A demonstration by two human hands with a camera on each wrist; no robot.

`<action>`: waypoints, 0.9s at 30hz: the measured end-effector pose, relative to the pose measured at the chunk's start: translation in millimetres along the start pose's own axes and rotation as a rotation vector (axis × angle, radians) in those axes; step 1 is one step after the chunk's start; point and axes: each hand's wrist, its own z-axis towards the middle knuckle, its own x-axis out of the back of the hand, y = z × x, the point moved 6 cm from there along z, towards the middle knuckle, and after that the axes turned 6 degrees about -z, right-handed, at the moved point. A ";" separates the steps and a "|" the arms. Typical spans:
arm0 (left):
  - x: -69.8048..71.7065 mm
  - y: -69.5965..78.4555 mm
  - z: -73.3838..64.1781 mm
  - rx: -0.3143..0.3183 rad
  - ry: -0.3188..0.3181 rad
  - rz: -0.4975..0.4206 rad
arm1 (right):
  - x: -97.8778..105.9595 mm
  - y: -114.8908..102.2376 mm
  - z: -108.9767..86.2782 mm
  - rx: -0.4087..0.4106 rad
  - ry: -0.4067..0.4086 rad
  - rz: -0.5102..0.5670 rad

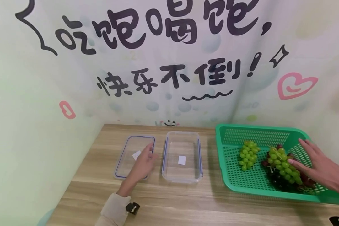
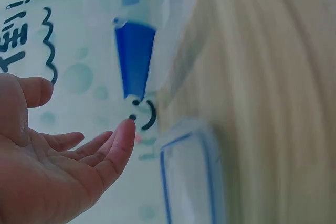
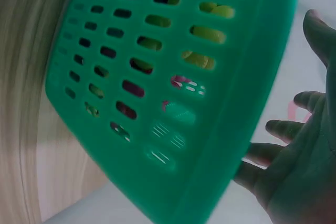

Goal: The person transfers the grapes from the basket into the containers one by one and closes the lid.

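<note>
My left hand [image 1: 144, 163] hovers over the clear lid [image 1: 122, 166] with the blue seal, fingers loosely spread and holding nothing. Just right of it stands a clear plastic food container [image 1: 182, 174] with a white label on its bottom. At the right, my right hand [image 1: 319, 163] reaches over the green basket [image 1: 226, 175], its fingers extended beside a bunch of green grapes [image 1: 283, 163]. That bunch lies on dark red grapes [image 1: 277, 180]. A second green bunch [image 1: 248, 154] lies apart in the basket's left half. In the right wrist view, grapes show through the basket's slots.
The wooden table [image 1: 180, 201] backs onto a wall covering [image 1: 169, 110] with black lettering and pink hearts. A plain pale wall [image 1: 45, 150] borders its left side. The basket's raised rim stands between the container and the grapes.
</note>
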 end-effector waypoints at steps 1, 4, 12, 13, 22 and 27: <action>-5.1 -1.2 -0.2 -0.001 -0.001 -0.012 | -1.2 0.9 1.0 -0.003 -0.018 0.012; -17.4 -6.0 0.6 0.027 0.020 -0.033 | -5.1 1.7 3.2 0.008 -0.052 0.055; -35.4 -12.4 1.4 0.085 0.053 -0.108 | -9.3 -4.3 5.6 0.020 -0.126 0.085; -36.7 -12.8 1.8 0.085 0.050 -0.113 | -10.3 -5.0 6.4 0.020 -0.136 0.089; -48.4 -13.5 0.5 0.029 0.018 -0.165 | -23.3 -8.2 5.9 0.061 -0.190 0.109; -52.3 -13.8 -2.6 0.039 0.009 -0.163 | -30.4 -8.6 4.5 0.082 -0.198 0.058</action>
